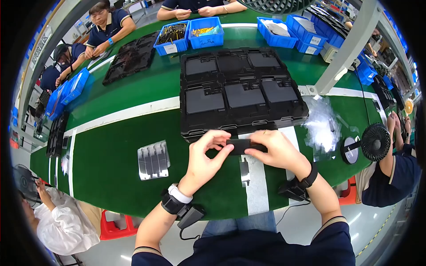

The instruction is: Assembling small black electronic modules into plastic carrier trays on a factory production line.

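Observation:
Between both hands, over the green table, is a flat black rectangular part [240,146]. My left hand [206,153] pinches its left end between thumb and fingers. The right end is gripped by my right hand [278,152], whose fingertips partly cover it. Just beyond the hands stands a stack of black trays [222,120] with dark rectangular panels in its compartments. To the left of my left hand lies a clear sheet [153,160] carrying several dark strips. A small dark strip [245,172] rests on the white line below the held part.
Loose clear film pieces [323,128] are heaped at right, near a round dark disc [350,150] and a small black fan [376,142]. A grey post [346,53] rises behind them. Blue bins [206,39] and more black trays [128,60] stand farther back. Other people sit around the table.

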A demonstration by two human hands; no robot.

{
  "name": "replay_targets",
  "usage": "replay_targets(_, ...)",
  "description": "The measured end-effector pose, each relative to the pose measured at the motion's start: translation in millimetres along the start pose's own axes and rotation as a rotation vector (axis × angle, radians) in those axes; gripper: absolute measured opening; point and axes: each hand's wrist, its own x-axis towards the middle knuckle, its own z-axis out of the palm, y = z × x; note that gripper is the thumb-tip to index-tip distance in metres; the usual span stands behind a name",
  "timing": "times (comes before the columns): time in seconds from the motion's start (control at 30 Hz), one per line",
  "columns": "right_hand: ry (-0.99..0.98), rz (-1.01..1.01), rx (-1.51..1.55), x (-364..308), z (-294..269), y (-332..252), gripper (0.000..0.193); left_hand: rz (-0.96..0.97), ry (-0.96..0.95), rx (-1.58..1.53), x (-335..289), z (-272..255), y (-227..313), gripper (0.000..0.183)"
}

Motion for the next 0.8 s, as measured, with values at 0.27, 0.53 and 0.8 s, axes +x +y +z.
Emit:
replay_targets(0.27,0.252,-0.048,0.193,0.9,8.7,2.4,0.019,-0.034,0.027,0.033,-0.5,-1.6,4.1,0.022)
replay_targets(0.53,0.378,-0.159,0.089,3.3,16.4,0.4,0.015,0.138,0.116,0.174,-1.9,0.5,6.7,0.015)
replay_targets(0.8,0.379,-0.127,0.14,3.3,15.7,0.1,0.011,0.121,0.121,0.229,-1.0,-0.2,15.5,0.01)
